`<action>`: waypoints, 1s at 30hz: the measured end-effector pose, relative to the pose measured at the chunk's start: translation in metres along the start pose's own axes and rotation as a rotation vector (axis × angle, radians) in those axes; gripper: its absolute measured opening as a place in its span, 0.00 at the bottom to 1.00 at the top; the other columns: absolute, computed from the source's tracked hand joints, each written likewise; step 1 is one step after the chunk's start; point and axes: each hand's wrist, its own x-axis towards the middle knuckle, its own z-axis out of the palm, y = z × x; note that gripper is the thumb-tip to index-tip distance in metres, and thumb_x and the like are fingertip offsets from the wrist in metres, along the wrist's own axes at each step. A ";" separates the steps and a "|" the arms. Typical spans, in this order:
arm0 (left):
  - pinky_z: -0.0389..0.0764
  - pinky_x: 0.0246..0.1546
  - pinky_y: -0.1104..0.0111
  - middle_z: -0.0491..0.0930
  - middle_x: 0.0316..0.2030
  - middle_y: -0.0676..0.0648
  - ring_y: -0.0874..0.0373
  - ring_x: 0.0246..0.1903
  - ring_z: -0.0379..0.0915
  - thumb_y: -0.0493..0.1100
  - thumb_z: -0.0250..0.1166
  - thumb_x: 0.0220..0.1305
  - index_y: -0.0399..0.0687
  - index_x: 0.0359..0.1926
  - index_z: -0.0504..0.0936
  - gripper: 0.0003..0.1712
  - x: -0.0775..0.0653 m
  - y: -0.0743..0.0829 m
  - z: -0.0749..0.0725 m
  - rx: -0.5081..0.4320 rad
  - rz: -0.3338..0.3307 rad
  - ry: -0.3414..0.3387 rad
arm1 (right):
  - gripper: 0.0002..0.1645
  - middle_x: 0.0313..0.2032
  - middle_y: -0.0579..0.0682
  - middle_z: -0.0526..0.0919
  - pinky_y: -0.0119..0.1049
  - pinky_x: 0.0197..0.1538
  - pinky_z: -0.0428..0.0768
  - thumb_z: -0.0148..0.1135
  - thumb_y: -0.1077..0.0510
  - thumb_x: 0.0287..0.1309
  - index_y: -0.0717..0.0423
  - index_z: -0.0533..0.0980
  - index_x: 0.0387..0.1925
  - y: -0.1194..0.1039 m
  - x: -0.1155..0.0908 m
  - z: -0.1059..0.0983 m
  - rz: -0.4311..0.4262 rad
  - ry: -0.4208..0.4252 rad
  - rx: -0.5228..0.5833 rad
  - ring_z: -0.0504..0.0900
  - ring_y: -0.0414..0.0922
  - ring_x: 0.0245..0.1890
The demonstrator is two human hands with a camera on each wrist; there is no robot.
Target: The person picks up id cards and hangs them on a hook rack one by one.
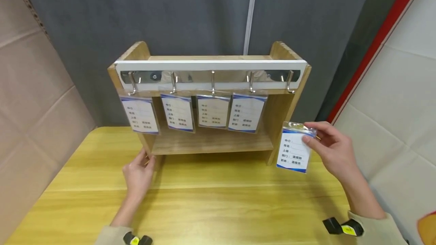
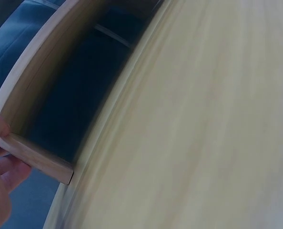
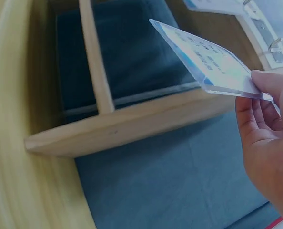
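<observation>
Between thumb and fingers my right hand pinches the top corner of a clear-sleeved name badge, just right of the wooden shelf. In the right wrist view the badge tilts outward from the hand. My left hand grips the shelf's lower left side panel, thumb in front; the left wrist view shows its fingers around the wood edge. Four-like badges, several in all, hang from the hook rail, among them a left one. The rightmost hook bears no badge.
The shelf stands on a yellow wood-grain table against a grey curtain-like backdrop. Pale padded walls rise at left and right, with a red strip along the right one.
</observation>
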 end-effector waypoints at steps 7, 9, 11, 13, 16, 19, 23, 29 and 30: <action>0.81 0.37 0.85 0.79 0.49 0.23 0.27 0.39 0.83 0.16 0.65 0.56 0.25 0.59 0.78 0.28 0.000 0.000 0.000 -0.009 -0.013 -0.009 | 0.21 0.42 0.47 0.85 0.19 0.37 0.85 0.64 0.77 0.61 0.70 0.79 0.56 -0.016 0.013 0.005 -0.082 0.036 0.092 0.82 0.40 0.34; 0.81 0.37 0.85 0.79 0.48 0.24 0.27 0.39 0.83 0.16 0.65 0.56 0.26 0.60 0.78 0.28 -0.001 0.000 0.001 -0.009 -0.011 -0.012 | 0.21 0.43 0.47 0.84 0.19 0.37 0.85 0.65 0.77 0.61 0.70 0.79 0.56 -0.020 0.019 0.006 -0.121 0.031 0.097 0.82 0.40 0.35; 0.81 0.37 0.85 0.79 0.48 0.24 0.27 0.39 0.83 0.16 0.64 0.56 0.26 0.60 0.78 0.29 -0.001 0.000 0.001 -0.015 -0.012 -0.013 | 0.21 0.43 0.48 0.84 0.18 0.38 0.85 0.65 0.77 0.60 0.71 0.78 0.56 -0.025 0.024 0.007 -0.160 0.027 0.117 0.81 0.40 0.34; 0.81 0.37 0.85 0.79 0.48 0.23 0.27 0.39 0.83 0.15 0.65 0.55 0.26 0.60 0.78 0.28 -0.001 -0.001 0.001 -0.013 -0.010 -0.010 | 0.21 0.42 0.49 0.84 0.18 0.38 0.85 0.65 0.78 0.60 0.72 0.78 0.55 -0.030 0.030 0.008 -0.192 0.030 0.145 0.80 0.41 0.34; 0.81 0.37 0.85 0.79 0.48 0.24 0.27 0.38 0.83 0.15 0.64 0.55 0.26 0.59 0.78 0.29 -0.001 -0.001 0.001 -0.014 -0.005 -0.002 | 0.19 0.41 0.50 0.84 0.18 0.37 0.85 0.65 0.77 0.60 0.75 0.78 0.54 -0.035 0.038 0.010 -0.237 0.042 0.211 0.80 0.42 0.32; 0.81 0.37 0.85 0.79 0.48 0.23 0.27 0.38 0.83 0.15 0.64 0.55 0.25 0.59 0.78 0.28 0.000 0.000 0.001 -0.013 0.001 0.003 | 0.18 0.40 0.52 0.85 0.19 0.36 0.85 0.65 0.77 0.59 0.76 0.78 0.52 -0.041 0.044 0.012 -0.267 0.064 0.273 0.79 0.42 0.31; 0.81 0.37 0.85 0.79 0.47 0.23 0.27 0.38 0.83 0.15 0.64 0.54 0.24 0.58 0.79 0.28 0.000 0.000 0.001 -0.013 0.012 0.005 | 0.17 0.39 0.52 0.85 0.20 0.36 0.86 0.65 0.77 0.60 0.76 0.79 0.52 -0.048 0.049 0.014 -0.280 0.086 0.303 0.81 0.42 0.31; 0.80 0.37 0.86 0.79 0.47 0.23 0.28 0.37 0.83 0.15 0.65 0.54 0.24 0.57 0.79 0.27 0.000 -0.001 0.001 -0.003 0.018 0.008 | 0.17 0.41 0.52 0.85 0.20 0.41 0.86 0.64 0.74 0.63 0.72 0.80 0.54 -0.054 0.053 0.016 -0.263 0.101 0.287 0.82 0.43 0.34; 0.80 0.37 0.85 0.79 0.47 0.23 0.28 0.37 0.83 0.15 0.65 0.54 0.24 0.57 0.79 0.27 0.000 -0.001 0.001 -0.003 0.015 0.007 | 0.18 0.42 0.53 0.85 0.20 0.42 0.86 0.64 0.74 0.63 0.71 0.80 0.54 -0.054 0.054 0.017 -0.254 0.102 0.294 0.82 0.44 0.34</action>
